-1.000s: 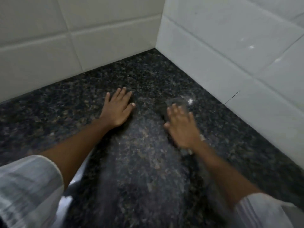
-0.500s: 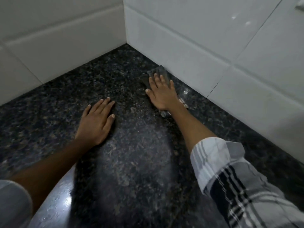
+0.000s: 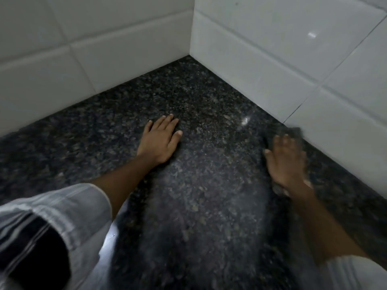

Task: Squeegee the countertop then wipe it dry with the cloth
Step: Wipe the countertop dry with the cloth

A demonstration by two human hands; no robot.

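Note:
The dark speckled granite countertop point(image 3: 199, 105) fills a corner between white tiled walls. My left hand point(image 3: 160, 140) lies flat on the stone with straight fingers, holding nothing. My right hand point(image 3: 285, 162) is blurred by motion and presses flat on a dark grey cloth point(image 3: 294, 131) near the right wall. Only the cloth's edges show, beyond my fingertips and by my wrist. No squeegee is in view.
White tiled walls point(image 3: 272, 45) close the counter at the back and on the right, meeting in a corner. A shiny metal surface point(image 3: 109, 235), perhaps a sink rim, shows at the lower left beside my striped sleeve point(image 3: 62, 216).
My right hand has slid the cloth along the right wall, away from the corner and nearer to me. My left hand stays flat on the same spot.

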